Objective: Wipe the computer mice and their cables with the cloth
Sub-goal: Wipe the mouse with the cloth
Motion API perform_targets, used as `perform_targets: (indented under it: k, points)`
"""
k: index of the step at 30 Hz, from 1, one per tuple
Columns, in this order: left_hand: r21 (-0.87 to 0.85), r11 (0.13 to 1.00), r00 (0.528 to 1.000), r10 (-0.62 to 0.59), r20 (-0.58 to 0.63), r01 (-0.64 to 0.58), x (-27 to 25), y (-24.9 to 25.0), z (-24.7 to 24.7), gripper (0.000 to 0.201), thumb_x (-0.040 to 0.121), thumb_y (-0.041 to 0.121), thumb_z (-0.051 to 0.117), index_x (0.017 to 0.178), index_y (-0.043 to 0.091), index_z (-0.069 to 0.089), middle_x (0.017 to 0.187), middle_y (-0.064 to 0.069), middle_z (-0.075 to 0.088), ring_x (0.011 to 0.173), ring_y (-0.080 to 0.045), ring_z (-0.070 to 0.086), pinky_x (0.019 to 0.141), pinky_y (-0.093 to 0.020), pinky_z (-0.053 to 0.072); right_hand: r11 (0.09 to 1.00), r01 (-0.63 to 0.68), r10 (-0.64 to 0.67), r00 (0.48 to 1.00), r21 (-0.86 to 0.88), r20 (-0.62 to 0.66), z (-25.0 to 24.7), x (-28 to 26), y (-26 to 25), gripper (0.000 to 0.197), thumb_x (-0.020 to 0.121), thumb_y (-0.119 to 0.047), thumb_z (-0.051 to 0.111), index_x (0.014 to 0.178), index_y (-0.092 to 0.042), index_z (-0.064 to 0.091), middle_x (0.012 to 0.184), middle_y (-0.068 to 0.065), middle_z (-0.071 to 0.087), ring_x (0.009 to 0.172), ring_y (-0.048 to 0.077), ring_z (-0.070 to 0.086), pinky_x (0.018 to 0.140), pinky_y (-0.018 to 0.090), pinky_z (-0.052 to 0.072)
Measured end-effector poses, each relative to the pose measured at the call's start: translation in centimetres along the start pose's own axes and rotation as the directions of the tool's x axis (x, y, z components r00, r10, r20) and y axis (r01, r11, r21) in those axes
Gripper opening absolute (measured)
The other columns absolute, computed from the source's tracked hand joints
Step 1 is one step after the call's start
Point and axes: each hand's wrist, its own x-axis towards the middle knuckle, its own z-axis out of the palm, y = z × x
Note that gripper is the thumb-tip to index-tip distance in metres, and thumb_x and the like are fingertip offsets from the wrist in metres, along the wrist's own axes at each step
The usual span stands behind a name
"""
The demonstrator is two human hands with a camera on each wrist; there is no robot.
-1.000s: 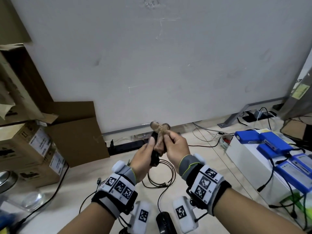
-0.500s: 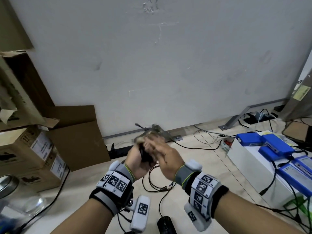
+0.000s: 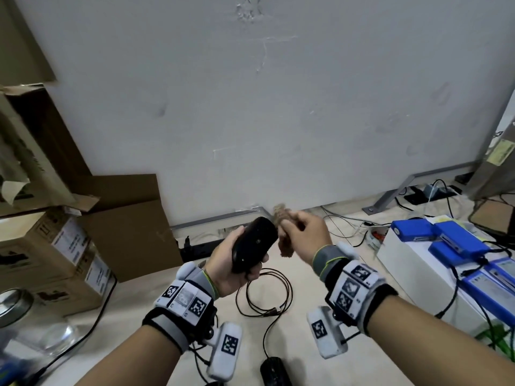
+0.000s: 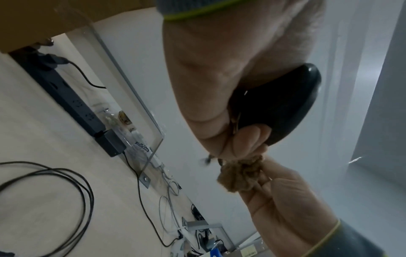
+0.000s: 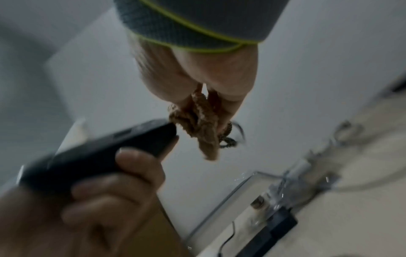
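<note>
Mouse (image 3: 252,246) in left hand (image 3: 227,270), cloth (image 3: 284,236) in right hand (image 3: 306,236).

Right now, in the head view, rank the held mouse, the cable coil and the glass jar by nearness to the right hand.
1. held mouse, just left of the right hand
2. cable coil, on the table below
3. glass jar, far left

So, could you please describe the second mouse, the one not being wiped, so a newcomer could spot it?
Start at the pale table below the wall. It lies at the near edge, between the forearms: a black mouse resting untouched, unlike the one gripped in the left hand.
</note>
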Motion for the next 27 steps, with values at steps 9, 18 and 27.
perform_targets:
  k: [9,18,27]
  points:
    - [-0.069,0.992,0.989,0.095,-0.111,-0.103,1.0,0.2,2.2,0.053,0.097,0.044,0.035,0.065,0.011,0.061,0.051,-0.006,0.06,0.044,-0.015,0.06,0.044,-0.019,0.048,0.885,0.444,-0.423,0.892,-0.14,0.16,1.9,-5.7,-3.7,0.016,0.081,-0.038,0.061,0.089,-0.024,0.061,0.073,-0.004,0.067,0.064,0.015,0.061,0.062,0.026,0.048]
    - [0.014,0.997,0.984,0.076,-0.159,-0.074,0.9,-0.2,1.9,0.04,0.095,0.047,0.042,0.093,0.011,0.06,0.073,-0.011,0.053,0.051,-0.017,0.047,0.042,-0.021,0.032,1.0,-0.007,0.008,0.998,0.014,-0.058,0.6,-1.9,-2.7,0.016,0.085,-0.035,0.068,0.089,-0.021,0.062,0.072,-0.009,0.064,0.064,0.008,0.059,0.059,0.016,0.046]
    - [0.039,0.994,0.979,0.104,-0.174,-0.099,0.5,-0.2,3.1,0.039,0.097,0.044,0.041,0.088,0.01,0.059,0.066,-0.009,0.056,0.045,-0.017,0.051,0.041,-0.02,0.037,0.962,0.228,-0.239,0.969,-0.148,-0.063,0.7,-2.4,-2.3,0.014,0.09,-0.032,0.06,0.095,-0.019,0.061,0.079,-0.003,0.064,0.075,0.021,0.058,0.069,0.024,0.042]
